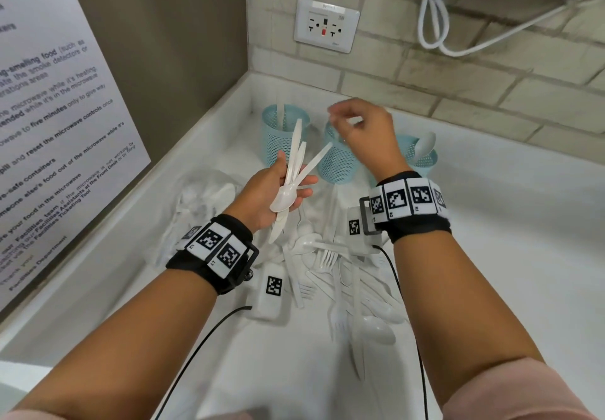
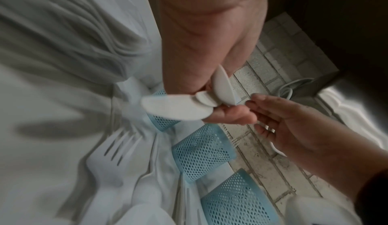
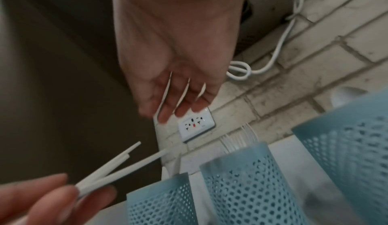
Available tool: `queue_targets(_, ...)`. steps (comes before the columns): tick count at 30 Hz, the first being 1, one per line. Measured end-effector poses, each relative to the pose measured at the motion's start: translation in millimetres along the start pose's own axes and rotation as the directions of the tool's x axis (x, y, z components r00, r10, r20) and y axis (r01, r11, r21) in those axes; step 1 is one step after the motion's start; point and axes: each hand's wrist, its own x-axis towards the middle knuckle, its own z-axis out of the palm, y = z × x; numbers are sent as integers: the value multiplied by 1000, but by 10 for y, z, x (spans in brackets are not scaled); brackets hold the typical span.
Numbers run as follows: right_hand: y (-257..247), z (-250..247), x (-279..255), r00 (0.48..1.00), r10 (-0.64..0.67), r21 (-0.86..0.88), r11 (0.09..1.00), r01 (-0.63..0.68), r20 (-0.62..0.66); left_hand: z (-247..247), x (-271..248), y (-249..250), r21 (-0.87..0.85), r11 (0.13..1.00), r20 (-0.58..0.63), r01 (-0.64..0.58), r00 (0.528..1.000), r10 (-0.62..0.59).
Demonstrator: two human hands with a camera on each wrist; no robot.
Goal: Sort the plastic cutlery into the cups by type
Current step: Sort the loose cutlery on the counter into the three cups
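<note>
The white counter met a grey side wall on the left and a brick backsplash behind; open surface lay to the right of the cups. The left hand, palm up, gripped a bundle of white plastic spoons, handles fanned toward the left cup. The right hand hovered above the middle cup, fingers relaxed, holding nothing. The three perforated blue cups included the right cup. Loose cutlery lay piled in front of them.
</note>
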Motion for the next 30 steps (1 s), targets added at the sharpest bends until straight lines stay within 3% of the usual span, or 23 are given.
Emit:
queue_targets(3,-5,-4,-75,949,-2,-266,960,90,314,11,-7,6,8,1000,-4,17,1000,-17)
queue_targets(7,32,-5,-180,889,100,-337,939,64,447,10,-26,8,65,998,14,23,1000,-23)
queue_targets(12,78,-53,-221,848,188,-330,944,-16,495,-11,-67,-22,134,991,64,3,998,-12)
queue_targets(17,120,-150,-246,881,225,-316,944,-92,416,-74,-76,-46,97,995,59,-9,998,3)
queue_targets(27,42,-220,-354,691,338,-348,928,-132,639,48,-58,-109,309,944,54,-119,993,107)
queue_targets(28,71,-252,-345,698,357,-358,921,-153,620,64,-59,-106,321,940,45,-113,994,104)
queue_targets(30,107,-342,-327,763,371,-334,918,-215,529,78,-54,-88,321,943,28,-93,996,89)
